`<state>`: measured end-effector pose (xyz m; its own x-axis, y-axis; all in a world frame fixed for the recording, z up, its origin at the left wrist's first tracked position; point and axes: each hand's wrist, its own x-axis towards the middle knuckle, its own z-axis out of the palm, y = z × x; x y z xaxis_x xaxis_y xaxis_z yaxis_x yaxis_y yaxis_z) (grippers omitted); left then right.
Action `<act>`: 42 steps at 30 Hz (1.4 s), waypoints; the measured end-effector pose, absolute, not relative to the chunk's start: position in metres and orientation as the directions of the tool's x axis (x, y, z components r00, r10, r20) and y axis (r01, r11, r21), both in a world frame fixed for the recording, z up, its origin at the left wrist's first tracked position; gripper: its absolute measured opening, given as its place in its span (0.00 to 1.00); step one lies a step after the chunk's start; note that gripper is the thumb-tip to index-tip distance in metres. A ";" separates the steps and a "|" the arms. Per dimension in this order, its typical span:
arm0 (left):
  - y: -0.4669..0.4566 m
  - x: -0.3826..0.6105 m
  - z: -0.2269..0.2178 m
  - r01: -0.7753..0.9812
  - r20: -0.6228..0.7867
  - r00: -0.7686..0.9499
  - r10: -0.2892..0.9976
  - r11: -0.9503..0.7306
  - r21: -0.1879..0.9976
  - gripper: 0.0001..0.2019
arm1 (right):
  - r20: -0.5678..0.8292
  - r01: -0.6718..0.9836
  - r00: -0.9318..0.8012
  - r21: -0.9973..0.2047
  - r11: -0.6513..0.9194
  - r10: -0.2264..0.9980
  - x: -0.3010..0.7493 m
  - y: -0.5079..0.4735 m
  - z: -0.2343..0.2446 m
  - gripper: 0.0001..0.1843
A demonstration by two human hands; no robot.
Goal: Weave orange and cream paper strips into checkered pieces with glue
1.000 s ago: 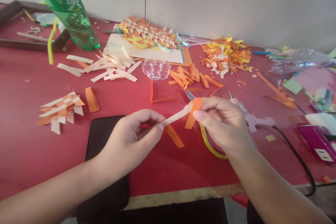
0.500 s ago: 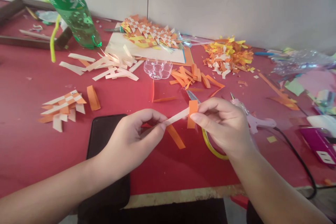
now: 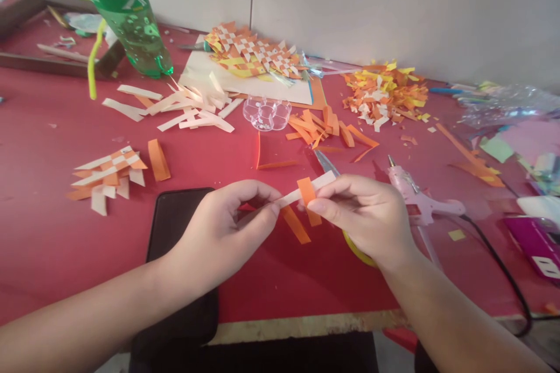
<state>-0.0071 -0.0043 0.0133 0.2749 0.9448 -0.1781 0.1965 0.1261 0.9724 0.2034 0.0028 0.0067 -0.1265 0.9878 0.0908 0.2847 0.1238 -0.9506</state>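
Between thumb and forefinger, my left hand (image 3: pixel 236 227) pinches a pale paper strip (image 3: pixel 289 197) that slants up to the right. My right hand (image 3: pixel 365 210) pinches an orange paper strip (image 3: pixel 309 201), which crosses the pale one near its upper end. Another orange strip (image 3: pixel 296 225) hangs down beside my left fingertips; how it joins the pale strip is hidden. Partly behind my right hand lie scissors (image 3: pixel 326 161) with a yellow handle. To the left on the table is a woven orange-and-pale paper piece (image 3: pixel 109 172), with a folded orange strip (image 3: pixel 158 161) beside it.
Loose pale strips (image 3: pixel 196 111), orange strips (image 3: pixel 321 125) and a clear plastic palette (image 3: pixel 266 113) lie ahead. A green bottle (image 3: pixel 131 17) stands back left. A pink glue gun (image 3: pixel 415 195) with a cord is right; a black phone (image 3: pixel 184 268) lies under my left arm.
My right hand has slid the orange strip left along the pale strip, toward my left fingers. The pale strip's end now sticks out beyond it. The view has shifted slightly.
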 end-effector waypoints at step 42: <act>-0.002 -0.007 0.012 0.254 -0.179 0.280 0.943 0.107 0.961 0.08 | -0.221 0.229 -0.285 -0.960 -0.158 0.933 0.207 0.006 0.012 0.11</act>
